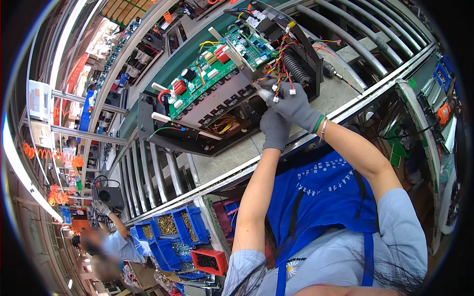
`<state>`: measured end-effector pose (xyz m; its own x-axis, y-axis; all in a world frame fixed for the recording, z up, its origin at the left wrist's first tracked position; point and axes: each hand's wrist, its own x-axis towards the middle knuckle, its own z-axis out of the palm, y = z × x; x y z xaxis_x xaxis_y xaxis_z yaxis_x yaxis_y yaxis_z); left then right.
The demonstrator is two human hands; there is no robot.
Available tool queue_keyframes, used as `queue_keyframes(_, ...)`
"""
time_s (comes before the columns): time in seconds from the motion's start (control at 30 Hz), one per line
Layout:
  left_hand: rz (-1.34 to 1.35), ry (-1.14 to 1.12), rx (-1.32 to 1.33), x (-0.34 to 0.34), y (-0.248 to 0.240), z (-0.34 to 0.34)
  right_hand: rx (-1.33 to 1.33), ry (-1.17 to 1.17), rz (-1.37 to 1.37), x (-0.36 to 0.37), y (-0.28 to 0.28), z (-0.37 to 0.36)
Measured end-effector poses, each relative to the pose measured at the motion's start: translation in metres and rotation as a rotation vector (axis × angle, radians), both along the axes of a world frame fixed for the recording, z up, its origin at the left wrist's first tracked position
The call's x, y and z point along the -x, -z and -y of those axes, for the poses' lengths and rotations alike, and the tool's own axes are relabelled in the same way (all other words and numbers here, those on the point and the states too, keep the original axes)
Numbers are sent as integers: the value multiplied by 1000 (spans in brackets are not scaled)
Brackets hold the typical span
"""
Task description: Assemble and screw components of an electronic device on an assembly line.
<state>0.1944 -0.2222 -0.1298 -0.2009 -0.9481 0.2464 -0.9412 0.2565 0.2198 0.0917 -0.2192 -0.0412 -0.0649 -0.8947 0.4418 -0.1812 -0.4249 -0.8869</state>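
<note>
A black metal chassis (pixel 185 144) with green circuit boards (pixel 205 89) lies open in front of me on the conveyor. Both my hands wear grey gloves and meet at its near right side. My right hand (pixel 297 107) is closed around a bundle of coloured wires (pixel 282 61); several white plug connectors (pixel 292 92) hang out by its fingers. Just below and left of it, my left hand (pixel 275 129) reaches up against the chassis edge, its fingers mostly hidden behind the right hand. A black corrugated tube (pixel 297 69) runs beside the wires.
A power screwdriver (pixel 335 74) lies right of the chassis. Metal rollers (pixel 345 32) continue on both sides. Blue bins (pixel 168 224) of screws and a red bin (pixel 210 261) stand below left. Farther left, a co-worker (pixel 116 237) reaches toward another black unit (pixel 109 195).
</note>
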Motion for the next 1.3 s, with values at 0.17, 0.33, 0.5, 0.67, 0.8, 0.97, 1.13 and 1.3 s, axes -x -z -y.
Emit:
queue_keyframes(0.17, -143, 5, 14, 9, -15, -9, 91, 279, -271, 11, 7, 17)
queue_keyframes(0.33, -326, 55, -1, 3, -34, -20, -156, 14, 421, 27, -9, 6)
queue_keyframes(0.5, -325, -38, 233, 26, -80, -18, -49, 113, 540, 49, 12, 23)
queue_keyframes(0.67, -95, -188, 6, 32, -97, 8, -216, 23, 469, 54, 6, 19)
queue_keyframes(0.8, -67, -217, -30, 33, -105, 20, -208, -17, 656, 54, 2, 13)
queue_keyframes(0.97, -81, -189, 115, 36, -101, -3, -182, -82, 742, 54, 9, 18)
queue_keyframes(1.13, -129, 94, -7, 34, -51, -53, -138, -80, 722, 61, 17, 23)
queue_keyframes(1.3, -359, 193, 101, 27, -32, -83, -305, -198, 416, 74, 40, -2)
